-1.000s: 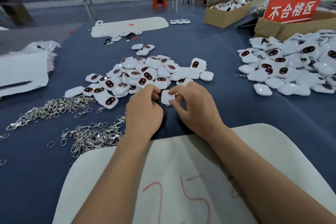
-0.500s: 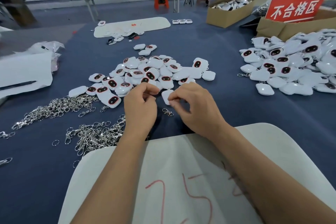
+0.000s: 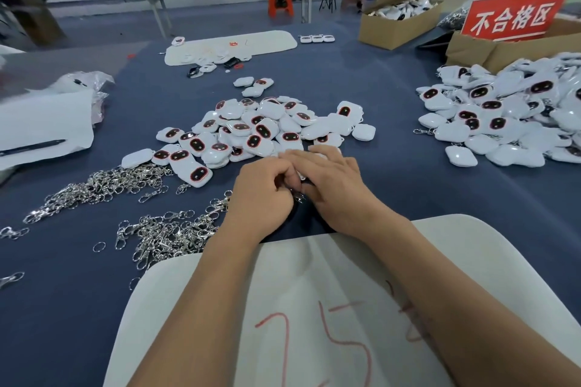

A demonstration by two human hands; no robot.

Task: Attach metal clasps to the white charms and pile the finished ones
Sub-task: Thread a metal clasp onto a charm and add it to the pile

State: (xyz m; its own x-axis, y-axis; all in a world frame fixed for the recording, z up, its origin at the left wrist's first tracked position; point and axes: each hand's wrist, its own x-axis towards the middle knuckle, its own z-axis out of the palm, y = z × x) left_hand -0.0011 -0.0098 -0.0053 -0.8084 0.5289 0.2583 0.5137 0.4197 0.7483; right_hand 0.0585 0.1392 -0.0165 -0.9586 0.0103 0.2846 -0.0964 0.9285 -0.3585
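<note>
Near the middle of the blue cloth, the left hand (image 3: pixel 262 195) and right hand (image 3: pixel 333 185) are pinching one mostly hidden charm (image 3: pixel 302 176) and a clasp (image 3: pixel 298 197) between them, mid-attachment. Next likely: seating the clasp, then dropping it on the right pile (image 3: pixel 509 116).

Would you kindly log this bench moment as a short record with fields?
surface: blue cloth table
left hand: fingers curled, working at a clasp
right hand: beside the left, mostly covering a white charm
centre pile: white charms, unclasped
right pile: charms, some with clasps showing
loose clasps: heaped left of the hands
red sign: on a cardboard box
</note>
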